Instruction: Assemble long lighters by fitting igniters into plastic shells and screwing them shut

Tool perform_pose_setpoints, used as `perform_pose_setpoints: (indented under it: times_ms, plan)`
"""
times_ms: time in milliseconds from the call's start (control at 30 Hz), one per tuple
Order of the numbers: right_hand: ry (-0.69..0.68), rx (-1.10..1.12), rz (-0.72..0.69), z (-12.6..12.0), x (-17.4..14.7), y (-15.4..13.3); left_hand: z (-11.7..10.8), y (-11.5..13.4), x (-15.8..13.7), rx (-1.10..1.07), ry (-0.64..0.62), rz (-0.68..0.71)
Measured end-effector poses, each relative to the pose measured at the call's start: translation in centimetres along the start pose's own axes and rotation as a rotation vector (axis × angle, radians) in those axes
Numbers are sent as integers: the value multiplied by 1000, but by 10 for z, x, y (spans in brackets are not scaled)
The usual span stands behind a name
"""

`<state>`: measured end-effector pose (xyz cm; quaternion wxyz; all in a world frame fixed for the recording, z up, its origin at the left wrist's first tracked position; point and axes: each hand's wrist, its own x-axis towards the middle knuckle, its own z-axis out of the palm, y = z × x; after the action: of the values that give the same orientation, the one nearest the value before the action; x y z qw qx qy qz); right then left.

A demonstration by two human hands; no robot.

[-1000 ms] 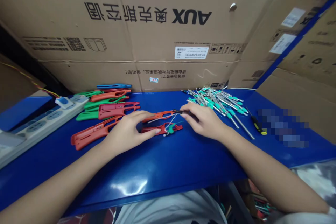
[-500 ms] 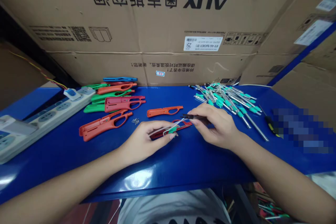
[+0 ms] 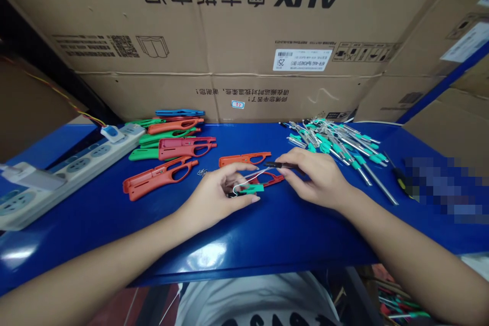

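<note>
My left hand (image 3: 216, 193) is curled around a green plastic piece (image 3: 254, 189), which lies by my thumb with a white wire (image 3: 236, 188) looping off it. Between the thumb and fingertips of my right hand (image 3: 315, 178) is a slim black cylindrical part (image 3: 281, 165). A pale wire or tube runs from near its tip toward my left hand. Behind the green piece, a red lighter shell half (image 3: 272, 179) lies on the table, partly hidden by my hands. Just beyond my left fingers sits an orange lighter shell half (image 3: 227, 160).
Lighter shells (image 3: 187, 147) in several colours are stacked at the left, near small screws (image 3: 202, 172) and a power strip (image 3: 82, 170). Metal lighter tubes with green parts (image 3: 336, 140) are heaped at the back right. A screwdriver (image 3: 403, 181) lies at the right; a cardboard wall (image 3: 237, 25) stands behind.
The fingers of my left hand have spread wider, and the green piece shows more fully. My right hand keeps its pinch on the black part. The whole view has shifted slightly.
</note>
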<state>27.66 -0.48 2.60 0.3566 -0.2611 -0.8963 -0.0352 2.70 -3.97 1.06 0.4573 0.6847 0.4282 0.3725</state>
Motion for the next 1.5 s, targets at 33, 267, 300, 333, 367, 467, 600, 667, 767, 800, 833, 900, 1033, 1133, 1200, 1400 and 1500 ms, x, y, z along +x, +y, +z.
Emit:
perform_pose_setpoints:
  times_ms: [33,267,300,333,367,467,600,667,767,800,833,900,1033,1133,1200,1400,1500]
  plan:
    - [3,11,5,2,0,0,0,0,-1,42,-4,12]
    - [122,77,22,11,0,-3,-1,-6,-6,443,-130,116]
    - [142,74,20,11,0,-2,-1,-6,-6,470,-136,133]
    - [160,69,18,11,0,0,-1,-6,-6,482,-136,149]
    - [174,63,18,10,-1,1,-2,-6,-6,482,-128,169]
    - [200,46,16,8,-1,3,-3,-4,-5,480,-51,230]
    - [207,40,-4,5,0,3,-5,1,-1,463,77,297]
    - [194,33,-18,5,1,2,-6,3,0,429,117,301]
    - [192,26,-51,6,1,-1,-6,2,1,319,100,304]
    - [195,28,-59,7,1,-1,-5,0,1,240,60,291]
    - [196,32,-64,7,1,-2,-4,-1,1,139,8,268]
    - [185,39,-70,7,1,-2,-1,-4,0,-83,-116,189]
    - [143,36,-96,6,0,-2,1,-6,-1,-322,-307,33]
    - [137,36,-109,6,0,-2,0,-2,-1,-401,-334,-51]
    - [135,32,-115,6,0,-2,0,3,0,-516,-325,-96]
    - [144,9,-179,4,0,-2,-3,18,0,-652,-272,-222]
    - [150,10,-204,3,-1,-2,-5,16,0,-463,-196,-209]
